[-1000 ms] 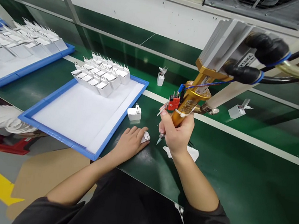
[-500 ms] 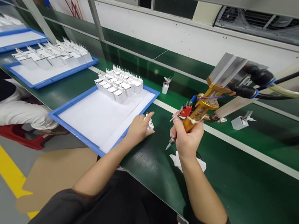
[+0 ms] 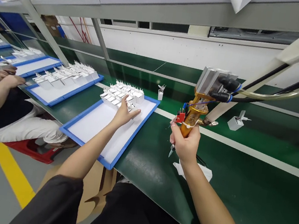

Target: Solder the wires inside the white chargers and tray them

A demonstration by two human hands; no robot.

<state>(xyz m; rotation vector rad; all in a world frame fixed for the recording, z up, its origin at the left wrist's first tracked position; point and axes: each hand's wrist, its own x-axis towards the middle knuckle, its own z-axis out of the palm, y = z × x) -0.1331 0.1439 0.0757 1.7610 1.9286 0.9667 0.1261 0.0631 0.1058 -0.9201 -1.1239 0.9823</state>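
My left hand [image 3: 122, 115] is over the blue-rimmed tray [image 3: 76, 120], thumb and forefinger around a small white box [image 3: 130, 107] with prongs on top. That box is at the near right edge of a block of similar white boxes [image 3: 110, 98] standing in rows. My right hand [image 3: 188, 144] is wrapped round a gold dispensing tool [image 3: 193, 117] with a red switch on its side. The tool's pale nozzle [image 3: 170, 153] points down above the green table, left of a crumpled white sheet [image 3: 205, 171].
Single white boxes stand behind the tray [image 3: 160, 93] and at the right [image 3: 235, 123]. Hoses and a pale pole [image 3: 258, 77] rise from the tool. A metal shelf [image 3: 164, 13] crosses above. At the left, a person's hands [image 3: 12, 78] are beside more loaded trays.
My left hand has moved left and away from me with the white box, from the bare table onto the tray. My right hand still grips the tool. The view has shifted, showing the shelf.
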